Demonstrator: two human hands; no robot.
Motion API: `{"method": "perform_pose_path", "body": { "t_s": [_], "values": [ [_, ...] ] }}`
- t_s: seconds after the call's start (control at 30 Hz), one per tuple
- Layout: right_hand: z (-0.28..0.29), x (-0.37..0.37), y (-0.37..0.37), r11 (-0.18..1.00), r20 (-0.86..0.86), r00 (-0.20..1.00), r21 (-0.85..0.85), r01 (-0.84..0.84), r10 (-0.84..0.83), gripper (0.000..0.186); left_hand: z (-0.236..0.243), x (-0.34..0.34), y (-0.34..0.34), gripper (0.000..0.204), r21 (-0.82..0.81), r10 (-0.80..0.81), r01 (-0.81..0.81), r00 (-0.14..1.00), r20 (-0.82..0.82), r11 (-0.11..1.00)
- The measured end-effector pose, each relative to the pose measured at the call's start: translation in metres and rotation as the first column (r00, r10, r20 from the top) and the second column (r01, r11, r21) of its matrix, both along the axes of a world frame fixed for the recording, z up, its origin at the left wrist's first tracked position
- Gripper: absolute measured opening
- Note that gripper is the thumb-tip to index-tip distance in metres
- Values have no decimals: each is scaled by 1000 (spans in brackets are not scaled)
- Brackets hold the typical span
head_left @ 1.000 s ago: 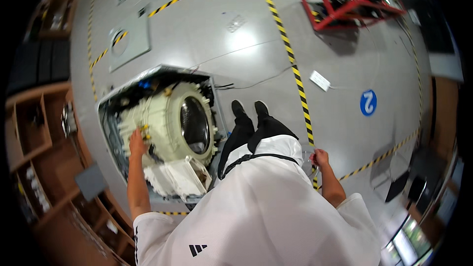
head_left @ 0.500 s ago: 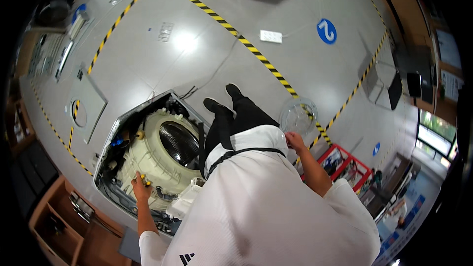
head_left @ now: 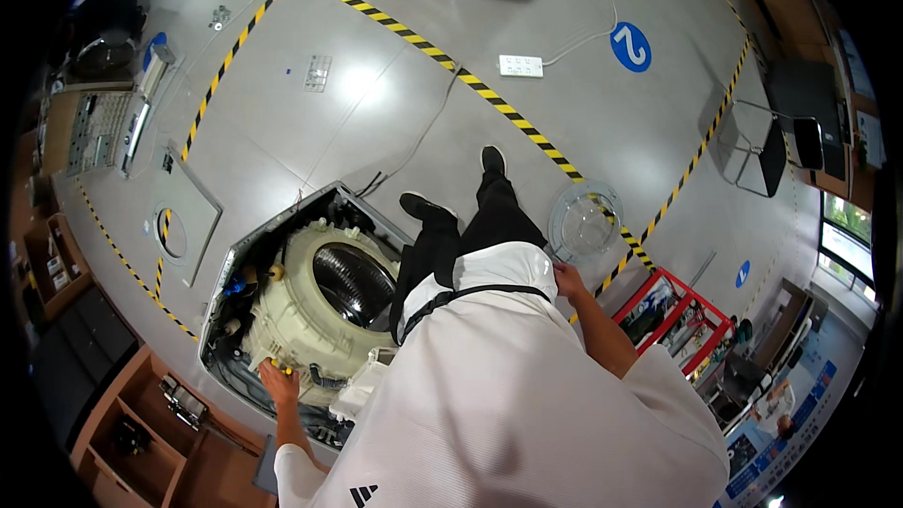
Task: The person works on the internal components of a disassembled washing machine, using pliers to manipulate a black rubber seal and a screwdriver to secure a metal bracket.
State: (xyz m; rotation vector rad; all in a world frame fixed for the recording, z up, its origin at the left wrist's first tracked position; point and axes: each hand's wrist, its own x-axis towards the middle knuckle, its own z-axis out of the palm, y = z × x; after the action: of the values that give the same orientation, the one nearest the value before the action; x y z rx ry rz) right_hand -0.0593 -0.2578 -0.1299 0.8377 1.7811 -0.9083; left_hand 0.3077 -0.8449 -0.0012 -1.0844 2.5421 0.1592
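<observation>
My left hand (head_left: 279, 382) is closed around a small yellow-handled tool (head_left: 288, 372), its working end too small to make out. It sits over the left part of an opened washing machine (head_left: 232, 263), beside the cream plastic tub (head_left: 282, 315). The tub's round mouth shows the shiny metal drum (head_left: 353, 284). A black ribbed hose (head_left: 326, 379) lies to the right of that hand. Down by my right hip, my right hand (head_left: 568, 280) touches the edge of my white shirt with curled fingers. What they hold, if anything, is hidden.
A clear round door glass (head_left: 585, 224) lies on the floor near my right hand. Left of the machine lies a grey front panel (head_left: 193, 226) with a round hole. A red tool cart (head_left: 673, 320) stands at right. Ahead lie a white power strip (head_left: 521, 66) and its cable.
My view has shifted, and the machine appears slightly farther right and lower. My feet are farther apart. The left hand stays at the tub with the tool; the right hand remains by the hip.
</observation>
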Motion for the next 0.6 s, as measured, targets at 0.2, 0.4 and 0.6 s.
{"method": "perform_pose_path", "body": {
  "t_s": [0.2, 0.4, 0.6],
  "values": [
    [-13, -70, 21, 993, 3, 1000, -121, -1, 1, 21, 36, -58, 21, 63, -176, 88, -77, 995, 54, 981],
    [-53, -150, 52, 977, -61, 998, -215, 10, -24, 33, 85, -160, 71, 65, -322, -76, 37, 991, -111, 946],
    [-66, -204, 87, 959, -86, 987, -261, 111, -138, 31, 102, -287, 123, 65, -301, -184, 115, 961, -209, 947]
  ]
}}
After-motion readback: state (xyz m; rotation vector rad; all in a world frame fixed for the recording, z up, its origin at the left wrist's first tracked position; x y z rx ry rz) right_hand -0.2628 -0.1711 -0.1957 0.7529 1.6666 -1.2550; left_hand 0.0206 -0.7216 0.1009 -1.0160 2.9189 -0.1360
